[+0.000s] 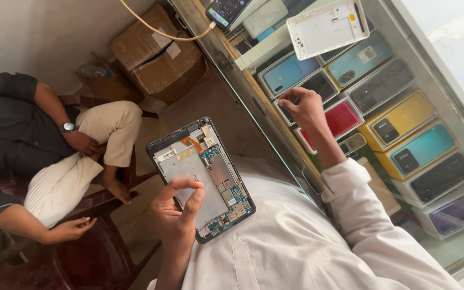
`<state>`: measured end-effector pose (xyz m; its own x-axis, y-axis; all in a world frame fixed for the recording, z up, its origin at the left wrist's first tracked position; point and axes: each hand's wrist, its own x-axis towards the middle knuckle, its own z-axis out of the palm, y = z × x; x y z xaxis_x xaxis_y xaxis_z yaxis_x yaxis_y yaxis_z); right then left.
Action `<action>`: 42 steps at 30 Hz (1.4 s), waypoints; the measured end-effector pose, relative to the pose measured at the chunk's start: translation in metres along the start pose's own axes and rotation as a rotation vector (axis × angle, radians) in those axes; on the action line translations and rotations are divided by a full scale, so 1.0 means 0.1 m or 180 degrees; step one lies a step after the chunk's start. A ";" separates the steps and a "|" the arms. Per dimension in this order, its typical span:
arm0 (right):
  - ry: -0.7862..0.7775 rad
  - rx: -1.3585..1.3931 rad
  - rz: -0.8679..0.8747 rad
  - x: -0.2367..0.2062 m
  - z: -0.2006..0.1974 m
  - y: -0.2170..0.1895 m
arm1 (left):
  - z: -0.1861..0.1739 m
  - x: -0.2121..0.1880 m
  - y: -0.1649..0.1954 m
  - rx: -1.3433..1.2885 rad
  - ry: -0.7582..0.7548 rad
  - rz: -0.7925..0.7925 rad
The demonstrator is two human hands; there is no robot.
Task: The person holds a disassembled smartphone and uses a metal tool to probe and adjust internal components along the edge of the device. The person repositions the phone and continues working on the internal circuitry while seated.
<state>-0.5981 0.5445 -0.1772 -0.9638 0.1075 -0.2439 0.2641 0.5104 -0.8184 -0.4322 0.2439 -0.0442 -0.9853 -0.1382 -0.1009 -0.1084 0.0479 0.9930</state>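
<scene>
**Opened tablet in left hand; right hand at glass counter**

Head view, looking down.

Left hand [179,207], lower centre of frame: fingers curled narrow around the lower edge of an opened tablet [202,180], thumb and forefinger pressed onto the silver shield plate. Tablet held back side up, cover off, tilted diagonally, top end toward upper centre. Visible inside: blue circuit board [233,200] along the right edge and lower end, orange flex strip near the top, black frame all round. Held in the air above the white-shirted lap, clear of the counter.

Right hand [303,107], upper centre: resting on the glass counter [457,236], fingertips pinched close together at the left side of the hand. Something small and pale possibly between the tips; too small to tell. White sleeve [361,198] running from wrist to lower right.

White back cover [328,27], top of frame right of centre: lying flat on the counter, inner face up, well apart from the tablet.

Under the glass, right half: rows of boxed phones [404,118] in blue, red, yellow, teal, black.

Top centre: a phone with lit screen [225,11], cream cable attached.

Upper left: cardboard box [159,51] on the floor against the wall.

Left edge: a seated person [22,134] in dark shirt and pale trousers, wristwatch, hands idle.
</scene>
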 end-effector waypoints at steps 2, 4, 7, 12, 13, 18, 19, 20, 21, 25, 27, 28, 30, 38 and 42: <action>0.0162 -0.0153 -0.0376 -0.09 -0.03 0.05 | 0.01 0.01 -0.01 -0.0009 0.0014 -0.0044; 0.0213 -0.0177 -0.0307 -0.17 -0.07 0.11 | 0.03 0.04 -0.02 0.0003 0.0037 -0.0159; 0.0179 0.0017 0.0217 -0.23 -0.12 0.22 | 0.07 0.07 -0.03 0.0040 -0.0056 -0.0131; 0.0273 0.0178 0.0336 -0.29 -0.18 0.37 | 0.18 0.11 -0.04 -0.0034 -0.0219 -0.0025; 0.0292 0.0219 0.0361 -0.29 -0.18 0.38 | 0.21 0.12 -0.04 0.0010 -0.0221 -0.0025; 0.0397 0.0145 0.0608 -0.29 -0.17 0.44 | 0.30 0.17 -0.02 -0.0027 -0.0281 -0.0115; 0.0516 0.0133 0.0275 -0.30 -0.17 0.46 | 0.32 0.18 -0.01 -0.0011 -0.0277 -0.0154; 0.0633 0.0116 -0.0061 -0.31 -0.17 0.48 | 0.33 0.18 0.00 0.0002 -0.0301 -0.0119; 0.0752 0.0099 -0.0400 -0.31 -0.17 0.50 | 0.34 0.20 0.01 0.0013 -0.0327 -0.0080; 0.0751 0.0417 -0.0082 -0.34 -0.18 0.54 | 0.39 0.27 0.04 0.0036 -0.0434 -0.0016; 0.0692 0.0669 0.0257 -0.36 -0.21 0.54 | 0.41 0.30 0.06 0.0114 -0.0503 0.0006; 0.0736 0.0564 0.0206 -0.38 -0.23 0.54 | 0.42 0.32 0.07 0.0159 -0.0522 0.0025; 0.0827 0.0357 0.0098 -0.42 -0.27 0.53 | 0.44 0.35 0.10 0.0044 -0.0571 -0.0033; 0.0235 0.1600 0.0336 -0.60 -0.33 0.43 | 0.65 0.61 0.12 -0.0058 -0.0858 -0.0085; -0.1010 0.2954 0.0015 -0.84 -0.24 0.19 | 0.79 0.80 0.12 -0.0072 -0.1066 0.0040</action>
<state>-0.5126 0.5656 -0.1600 -0.9439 -0.1958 -0.2658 0.3227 -0.3777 -0.8679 -0.5230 0.3114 -0.0455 -0.9757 0.1952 -0.0997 -0.0966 0.0250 0.9950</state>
